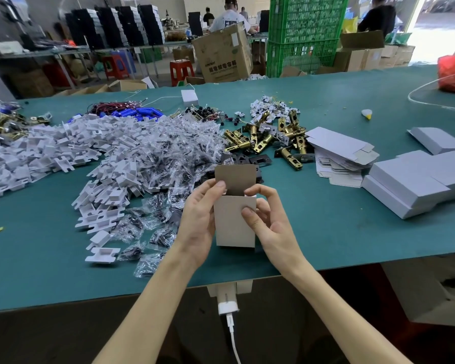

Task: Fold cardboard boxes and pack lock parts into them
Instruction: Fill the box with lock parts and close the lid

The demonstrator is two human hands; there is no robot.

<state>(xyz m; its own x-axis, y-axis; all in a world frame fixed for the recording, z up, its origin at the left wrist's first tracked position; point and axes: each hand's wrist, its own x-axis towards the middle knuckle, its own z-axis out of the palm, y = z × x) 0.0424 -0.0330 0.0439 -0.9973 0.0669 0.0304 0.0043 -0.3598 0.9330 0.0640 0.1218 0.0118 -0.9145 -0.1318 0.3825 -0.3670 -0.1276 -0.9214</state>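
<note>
A small white cardboard box (233,224) stands upright above the green table's near edge, its brown top flap (235,177) raised. My left hand (199,219) grips its left side, thumb at the open top. My right hand (268,219) holds the right side, thumb pressed on the front face and index finger curled over the top edge. What is inside the box is hidden. Brass latch parts (268,140) lie in a heap behind it, and dark strike plates (247,160) lie just beyond the flap.
White plastic inserts (90,153) and clear bags of screws (168,153) cover the table (326,232) on the left. Flat box blanks (339,153) and folded white boxes (410,185) lie at the right. A white charger (227,303) hangs below the near edge. People work in the background.
</note>
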